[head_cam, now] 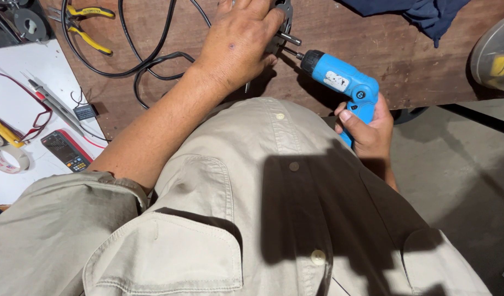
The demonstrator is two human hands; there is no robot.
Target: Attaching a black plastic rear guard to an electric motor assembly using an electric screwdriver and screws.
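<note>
At nine o'clock, a white board (21, 77) lies on the brown wooden bench (372, 49). On it sit one roll of clear tape (8, 159), one dark handheld meter (66, 150) with thin red and black leads, and slim grey probes (54, 101). At eleven o'clock, one pair of pliers (85, 24) with yellow handles rests on the wood beside loops of smooth black cable (148, 60).

At twelve o'clock, the left hand (238, 41) lies palm down, fingers curled over a grey metal part (284, 24) and pressing it to the bench; most of the part is hidden beneath the hand.

At one o'clock, one bright blue plastic cordless screwdriver (342, 82), pistol-shaped, points its dark bit at the metal part, tip touching it. The right hand (367, 129) is wrapped firmly around its grip at the bench edge.

At two o'clock, one crumpled navy cloth (427, 13) lies on the wood. A beige buttoned shirt (252, 219) with two flap pockets fills the lower half.
</note>
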